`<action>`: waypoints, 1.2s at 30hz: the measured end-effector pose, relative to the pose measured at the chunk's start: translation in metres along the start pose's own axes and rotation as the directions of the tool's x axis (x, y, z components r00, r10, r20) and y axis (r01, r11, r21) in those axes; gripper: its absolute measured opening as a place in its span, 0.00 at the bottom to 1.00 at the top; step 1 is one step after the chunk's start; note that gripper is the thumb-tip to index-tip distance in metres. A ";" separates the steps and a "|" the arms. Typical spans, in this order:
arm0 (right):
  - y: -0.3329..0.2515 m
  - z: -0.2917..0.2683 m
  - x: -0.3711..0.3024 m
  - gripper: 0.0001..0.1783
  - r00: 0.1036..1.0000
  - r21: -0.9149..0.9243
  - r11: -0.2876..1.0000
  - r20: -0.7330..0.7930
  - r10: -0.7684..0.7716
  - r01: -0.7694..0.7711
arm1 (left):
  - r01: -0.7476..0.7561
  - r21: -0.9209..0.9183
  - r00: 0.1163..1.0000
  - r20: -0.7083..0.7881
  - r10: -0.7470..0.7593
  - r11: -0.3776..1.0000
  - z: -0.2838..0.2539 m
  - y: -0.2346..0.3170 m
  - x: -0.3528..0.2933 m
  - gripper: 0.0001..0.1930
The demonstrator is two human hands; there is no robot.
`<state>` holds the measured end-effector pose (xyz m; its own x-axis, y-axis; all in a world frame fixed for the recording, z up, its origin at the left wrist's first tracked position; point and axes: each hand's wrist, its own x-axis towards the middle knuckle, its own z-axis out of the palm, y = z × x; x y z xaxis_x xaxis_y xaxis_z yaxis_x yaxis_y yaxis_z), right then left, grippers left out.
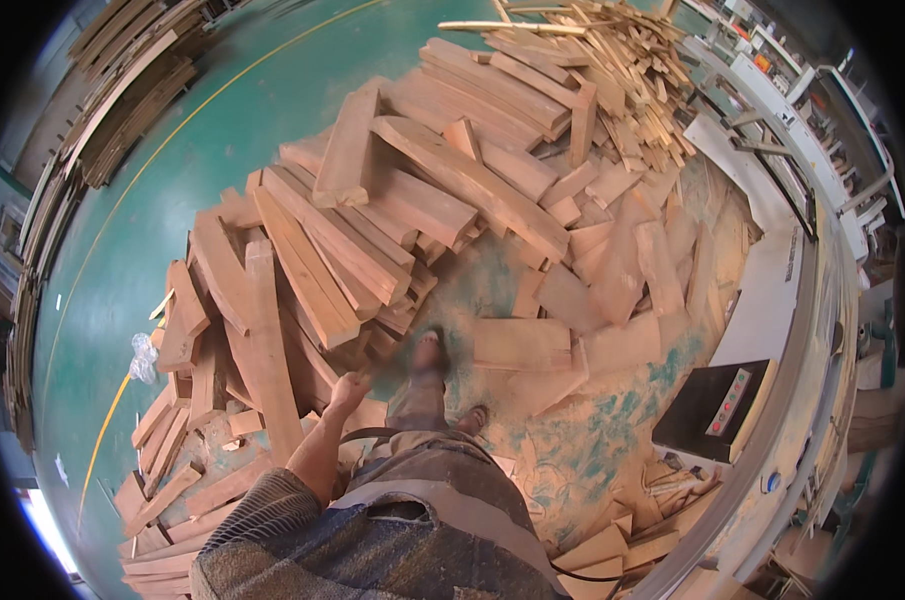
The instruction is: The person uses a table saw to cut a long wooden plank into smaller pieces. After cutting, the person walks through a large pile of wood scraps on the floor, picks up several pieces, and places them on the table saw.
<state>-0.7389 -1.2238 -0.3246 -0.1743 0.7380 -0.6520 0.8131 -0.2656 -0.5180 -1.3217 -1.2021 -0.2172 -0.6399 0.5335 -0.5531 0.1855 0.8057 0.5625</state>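
My left hand (347, 390) hangs in front of my body at the edge of a heap of wooden boards. Its fingers are curled closed, and nothing shows sticking out of them. Closest to it, a long upright-leaning plank (266, 330) and a thick squared board (307, 270) belong to the heap; whether the hand touches any wood I cannot tell. My right hand is not in view. Below me, one foot (429, 350) is set forward and the other (472, 418) is behind it, both on the sawdust-covered floor.
Short board pieces (522, 344) lie scattered ahead to the right. Thin offcuts (622, 80) are piled at the back. A machine with a dark button panel (717, 405) runs along the right side. Stacked planks (137, 120) stand far left, beyond a yellow floor line (162, 138).
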 end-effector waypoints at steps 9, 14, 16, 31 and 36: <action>-0.110 -0.042 0.041 0.20 0.999 -0.095 0.995 0.030 -0.017 0.020 | 0.017 0.088 0.997 0.072 -0.023 0.996 0.005 -0.018 0.070 0.22; -0.178 -0.074 0.121 0.17 0.992 -0.323 0.942 -0.052 -0.112 0.090 | 0.099 0.204 0.971 0.193 -0.139 0.974 -0.028 -0.034 0.134 0.23; -0.250 -0.087 0.145 0.19 0.990 -0.002 1.000 -0.141 0.028 -0.029 | 0.090 0.264 0.965 0.216 -0.150 0.960 -0.046 -0.019 0.171 0.22; -0.341 -0.101 0.173 0.20 0.975 0.012 0.993 -0.184 0.121 -0.121 | -0.397 0.268 0.905 0.278 0.324 0.878 -0.017 0.262 0.334 0.15; -0.192 -0.065 0.137 0.22 0.971 -0.131 0.963 -0.067 0.229 -0.236 | -0.520 0.150 0.815 0.383 0.436 0.841 0.050 0.264 0.313 0.16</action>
<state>-0.8827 -1.0313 -0.2777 0.0539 0.6975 -0.7146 0.8967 -0.3487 -0.2727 -1.4358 -0.8094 -0.2732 -0.1552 0.8841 -0.4407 0.6005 0.4387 0.6685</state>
